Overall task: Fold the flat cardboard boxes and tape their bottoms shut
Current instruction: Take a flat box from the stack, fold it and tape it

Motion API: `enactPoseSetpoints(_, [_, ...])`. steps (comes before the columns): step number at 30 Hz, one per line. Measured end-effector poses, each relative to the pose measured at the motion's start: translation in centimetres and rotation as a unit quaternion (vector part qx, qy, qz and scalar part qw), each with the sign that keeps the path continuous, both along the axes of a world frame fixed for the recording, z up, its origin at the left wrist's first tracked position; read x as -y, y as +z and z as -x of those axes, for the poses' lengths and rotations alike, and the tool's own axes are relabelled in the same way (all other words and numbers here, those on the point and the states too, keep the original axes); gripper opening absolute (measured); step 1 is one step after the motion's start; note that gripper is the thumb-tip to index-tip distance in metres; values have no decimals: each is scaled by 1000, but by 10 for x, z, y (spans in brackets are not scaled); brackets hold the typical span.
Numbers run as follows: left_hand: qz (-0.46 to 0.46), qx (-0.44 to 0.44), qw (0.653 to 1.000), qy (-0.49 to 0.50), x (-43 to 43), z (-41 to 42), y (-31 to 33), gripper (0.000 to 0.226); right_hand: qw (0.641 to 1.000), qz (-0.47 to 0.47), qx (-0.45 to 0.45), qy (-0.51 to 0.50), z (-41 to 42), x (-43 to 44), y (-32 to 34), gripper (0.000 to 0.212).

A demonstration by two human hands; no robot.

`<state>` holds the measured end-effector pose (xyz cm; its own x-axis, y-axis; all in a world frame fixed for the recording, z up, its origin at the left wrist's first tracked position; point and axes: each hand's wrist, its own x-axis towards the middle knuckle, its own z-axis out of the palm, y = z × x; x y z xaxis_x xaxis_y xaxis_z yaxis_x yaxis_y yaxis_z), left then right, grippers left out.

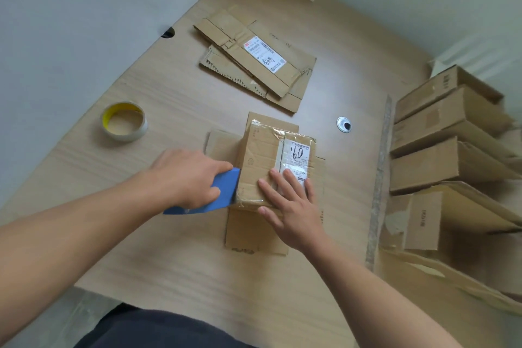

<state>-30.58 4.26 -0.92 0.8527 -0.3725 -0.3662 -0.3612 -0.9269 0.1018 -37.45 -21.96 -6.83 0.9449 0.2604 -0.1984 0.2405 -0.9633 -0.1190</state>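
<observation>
A small folded cardboard box (pixel 262 155) stands bottom-up in the middle of the wooden table (pixel 180 263), its open flaps spread flat underneath. Clear tape and a white label marked "60" cover its upper face. My right hand (pixel 291 206) lies flat on the box's near end, fingers straight. My left hand (pixel 189 175) grips a blue scraper (pixel 223 188), whose edge is against the box's left side. A roll of clear tape (pixel 124 121) with a yellow core lies to the left. Flat cardboard boxes (pixel 254 59) lie stacked at the back.
Several folded cardboard boxes (pixel 446 150) are piled at the right, beyond the table's edge. A round cable grommet (pixel 343 124) sits in the tabletop right of the box. White walls close in at the left and back.
</observation>
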Motion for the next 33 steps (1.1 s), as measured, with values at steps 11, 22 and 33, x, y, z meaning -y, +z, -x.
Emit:
enactPoseSetpoints(11, [-21, 88, 993, 72, 15, 42, -23, 57, 995, -56, -22, -80, 12, -23, 0, 56])
enactPoseSetpoints(22, [71, 65, 971, 220, -34, 65, -83, 68, 913, -305, 64, -262, 38, -1, 16, 59])
enactPoseSetpoints(33, [-14, 106, 969, 221, -22, 61, -73, 73, 905, -345, 31, -246, 61, 18, -6, 38])
